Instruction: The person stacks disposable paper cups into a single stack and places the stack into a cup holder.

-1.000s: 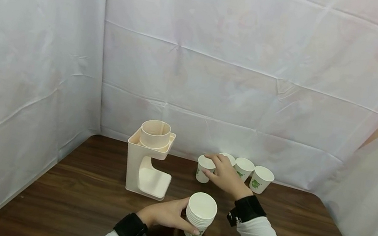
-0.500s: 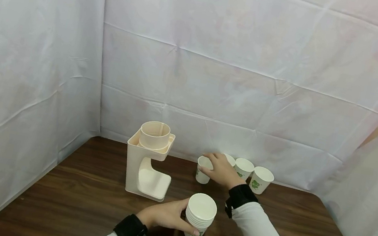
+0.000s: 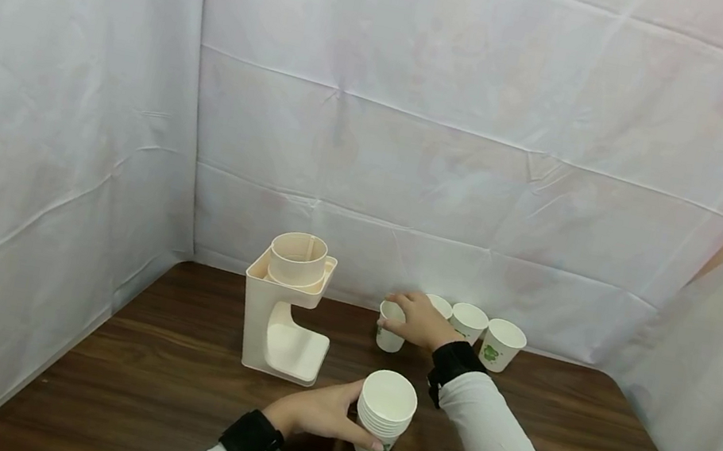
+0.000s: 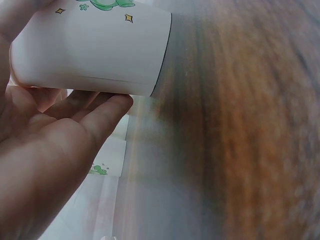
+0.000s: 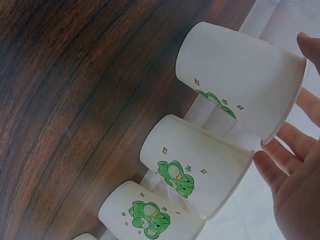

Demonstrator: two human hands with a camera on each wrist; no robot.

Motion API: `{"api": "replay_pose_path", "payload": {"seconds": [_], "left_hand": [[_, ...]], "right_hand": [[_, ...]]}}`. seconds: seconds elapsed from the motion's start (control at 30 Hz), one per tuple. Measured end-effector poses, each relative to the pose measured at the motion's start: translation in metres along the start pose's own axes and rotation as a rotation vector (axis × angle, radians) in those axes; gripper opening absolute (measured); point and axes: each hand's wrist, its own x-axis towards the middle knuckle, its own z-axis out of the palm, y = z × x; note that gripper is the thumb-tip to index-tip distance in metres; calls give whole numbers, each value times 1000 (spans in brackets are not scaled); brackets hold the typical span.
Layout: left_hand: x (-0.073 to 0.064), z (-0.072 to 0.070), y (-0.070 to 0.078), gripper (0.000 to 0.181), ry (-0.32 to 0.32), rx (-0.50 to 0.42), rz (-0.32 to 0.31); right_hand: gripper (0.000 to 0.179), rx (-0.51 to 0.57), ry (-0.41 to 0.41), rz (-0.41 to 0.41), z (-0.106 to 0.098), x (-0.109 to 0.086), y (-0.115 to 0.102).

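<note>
Already, four cups [image 3: 501,347] were lined up, a stack [image 3: 386,407] left unsplit, clasped by the left hand [image 3: 321,410]; the leftmost cup [image 3: 389,340] was loosely spanned by the right hand [image 3: 422,323], grip unclear.

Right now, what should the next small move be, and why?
I'd probably close the right-hand grip gently on the leftmost paper cup: the hand is at that cup's rim, and the cup stands upright on the wooden table. The left-hand grip holds the nested paper-cup stack. How firmly the right hand touches isn't clear.
</note>
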Motion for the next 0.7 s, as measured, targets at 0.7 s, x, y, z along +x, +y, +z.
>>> {"api": "replay_pose_path", "payload": {"seconds": [0.7], "left_hand": [[1,-1,-1,83,-3,17,-4]], "right_hand": [[46,29,-53,31,-9,-5,-14]]}}
